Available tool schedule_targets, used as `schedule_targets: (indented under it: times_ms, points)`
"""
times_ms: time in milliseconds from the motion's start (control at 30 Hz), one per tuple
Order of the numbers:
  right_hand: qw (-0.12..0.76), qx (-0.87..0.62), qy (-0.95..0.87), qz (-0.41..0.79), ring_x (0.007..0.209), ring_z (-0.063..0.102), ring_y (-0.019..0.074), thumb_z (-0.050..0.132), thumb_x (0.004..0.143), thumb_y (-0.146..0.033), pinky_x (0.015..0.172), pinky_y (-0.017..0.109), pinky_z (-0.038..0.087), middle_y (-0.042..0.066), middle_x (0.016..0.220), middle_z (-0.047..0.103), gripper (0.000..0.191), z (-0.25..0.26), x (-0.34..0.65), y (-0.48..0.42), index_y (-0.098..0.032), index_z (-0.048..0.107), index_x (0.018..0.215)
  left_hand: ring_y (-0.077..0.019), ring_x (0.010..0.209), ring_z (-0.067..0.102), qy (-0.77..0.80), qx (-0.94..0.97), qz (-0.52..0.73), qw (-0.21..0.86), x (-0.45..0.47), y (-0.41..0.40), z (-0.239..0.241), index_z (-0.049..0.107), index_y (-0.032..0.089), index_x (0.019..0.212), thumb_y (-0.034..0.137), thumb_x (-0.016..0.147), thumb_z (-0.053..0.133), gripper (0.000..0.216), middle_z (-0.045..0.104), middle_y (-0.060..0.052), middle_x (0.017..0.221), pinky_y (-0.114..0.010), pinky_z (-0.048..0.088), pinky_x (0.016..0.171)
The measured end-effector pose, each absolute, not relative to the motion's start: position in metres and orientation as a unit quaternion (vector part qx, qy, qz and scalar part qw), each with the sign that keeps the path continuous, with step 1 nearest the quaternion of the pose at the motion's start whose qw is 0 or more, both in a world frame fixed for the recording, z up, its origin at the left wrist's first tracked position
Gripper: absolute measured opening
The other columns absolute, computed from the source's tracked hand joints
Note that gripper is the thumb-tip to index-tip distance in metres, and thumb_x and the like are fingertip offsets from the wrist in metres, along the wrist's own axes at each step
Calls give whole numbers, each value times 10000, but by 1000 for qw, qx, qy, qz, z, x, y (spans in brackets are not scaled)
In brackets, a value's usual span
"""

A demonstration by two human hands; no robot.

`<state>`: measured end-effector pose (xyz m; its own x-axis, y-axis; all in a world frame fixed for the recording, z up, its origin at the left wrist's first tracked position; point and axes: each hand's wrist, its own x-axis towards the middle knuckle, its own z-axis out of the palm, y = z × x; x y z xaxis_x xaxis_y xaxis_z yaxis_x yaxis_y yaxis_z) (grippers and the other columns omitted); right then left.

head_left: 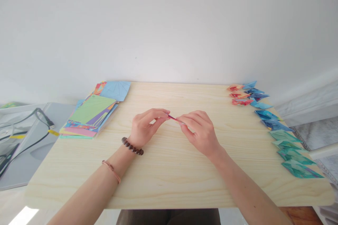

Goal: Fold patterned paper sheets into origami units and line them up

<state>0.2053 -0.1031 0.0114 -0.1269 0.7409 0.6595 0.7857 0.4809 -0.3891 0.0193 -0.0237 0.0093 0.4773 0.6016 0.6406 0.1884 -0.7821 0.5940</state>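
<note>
Over the middle of a pale wooden table [169, 179], my left hand [145, 126] and my right hand [199, 130] meet fingertip to fingertip. Both pinch a small, narrow folded piece of red-pink paper [174, 118] held edge-on between them, just above the tabletop. My left wrist wears a dark bead bracelet and a thin cord band. Most of the folded paper is hidden by my fingers.
A stack of coloured paper sheets [89, 116] lies at the table's left, with a light blue creased sheet [116, 89] behind it. Several folded paper figures, red, blue and teal [287, 146], line the right edge. Cables [29, 126] lie on a grey surface at left. A white wall stands behind.
</note>
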Motion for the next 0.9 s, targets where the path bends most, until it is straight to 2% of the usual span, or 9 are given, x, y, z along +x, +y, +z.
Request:
schedule_targets:
  times_ms: [267,400,533,700,900]
  points:
    - [372,-513,-771,-65,871,548,182,512,837,-124,815,364,402,14,944,682,243,15,210,-104,-245,627,1014,-129,794,659,237,870,398,171,17,-19,6,603,188,903,200,845,554,77,703,-29,898,-210,513,666]
    - [361,-515,-774,-72,874,540,184,516,844,-139,818,368,397,11,941,679,240,16,211,-104,-262,632,1015,-134,822,655,231,890,363,148,16,-16,6,582,186,940,217,875,503,107,694,-46,935,-220,506,691]
    - [350,-519,-776,-75,877,530,185,511,851,-143,821,371,389,7,939,681,238,14,211,-103,-269,636,1009,-144,855,646,220,904,333,156,15,-15,6,562,182,968,212,892,466,126,681,-58,985,-241,497,729]
    - [340,-521,-780,-70,876,522,185,521,846,-141,824,373,381,6,924,685,213,12,211,-101,-251,642,983,-134,804,637,224,910,299,177,14,-14,6,556,189,987,193,888,466,133,673,-38,956,-241,477,720]
    - [339,-534,-774,-42,862,529,179,511,854,-160,823,366,377,14,901,684,195,11,210,-101,-241,644,973,-149,857,606,220,888,331,231,17,-16,9,574,176,908,194,896,440,136,640,-68,934,-277,488,768]
